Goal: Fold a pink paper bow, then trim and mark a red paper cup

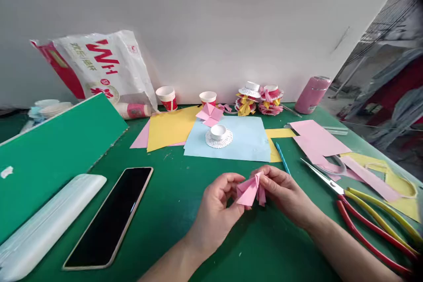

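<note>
A folded piece of pink paper [247,192] is held between both hands above the green table. My left hand [216,211] pinches its left side, thumb below and fingers behind. At the upper right of the paper, my right hand [284,191] grips a fold between thumb and fingers. Beyond the hands, a small white cup piece on a lacy white paper disc [219,143] sits on light blue paper [246,147]. Behind it lies a folded pink paper shape [210,114].
Long-bladed scissors [330,183] with red and yellow handles lie at right, near pink and yellow scraps [319,139]. A blue pen [283,158] is beside the light blue sheet. A phone [112,216] lies at left. Paper cups [167,97], decorated cup pieces [246,99] and a pink can [312,94] stand along the wall.
</note>
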The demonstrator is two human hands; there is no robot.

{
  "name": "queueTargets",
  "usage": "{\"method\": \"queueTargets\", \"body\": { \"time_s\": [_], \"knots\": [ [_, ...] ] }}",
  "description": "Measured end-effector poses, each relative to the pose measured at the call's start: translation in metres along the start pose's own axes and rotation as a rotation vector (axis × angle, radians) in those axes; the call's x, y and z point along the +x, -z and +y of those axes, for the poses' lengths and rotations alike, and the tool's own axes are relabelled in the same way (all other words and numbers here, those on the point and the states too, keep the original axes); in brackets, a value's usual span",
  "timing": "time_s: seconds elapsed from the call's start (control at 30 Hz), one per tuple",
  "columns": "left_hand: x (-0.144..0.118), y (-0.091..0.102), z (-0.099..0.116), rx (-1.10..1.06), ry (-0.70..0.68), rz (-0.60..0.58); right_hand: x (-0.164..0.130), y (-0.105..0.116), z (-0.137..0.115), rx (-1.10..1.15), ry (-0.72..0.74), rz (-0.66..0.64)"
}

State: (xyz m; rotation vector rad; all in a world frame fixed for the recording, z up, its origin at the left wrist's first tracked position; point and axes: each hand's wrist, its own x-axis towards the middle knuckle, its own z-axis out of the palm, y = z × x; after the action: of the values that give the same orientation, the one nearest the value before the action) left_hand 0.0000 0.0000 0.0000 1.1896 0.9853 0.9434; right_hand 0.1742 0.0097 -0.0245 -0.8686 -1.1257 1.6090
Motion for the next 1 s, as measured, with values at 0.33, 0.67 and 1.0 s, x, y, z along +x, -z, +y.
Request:
{"method": "queueTargets", "body": {
  "time_s": [0.33, 0.67, 1.0],
  "knots": [
    [0.001, 0.002, 0.001, 0.071, -0.065, 0.065, 0.0, -0.006, 0.001, 0.222, -0.182, 0.02],
    [0.002, 0.003, 0.0, 0.192, -0.138, 0.087, 0.003, -0.013, -0.003, 0.375, -0.411, 0.189],
    [0.0, 0.001, -0.001, 0.416, -0.383, 0.082, 0.003, -0.015, -0.001, 0.405, -0.402, 0.181]
  ]
}}
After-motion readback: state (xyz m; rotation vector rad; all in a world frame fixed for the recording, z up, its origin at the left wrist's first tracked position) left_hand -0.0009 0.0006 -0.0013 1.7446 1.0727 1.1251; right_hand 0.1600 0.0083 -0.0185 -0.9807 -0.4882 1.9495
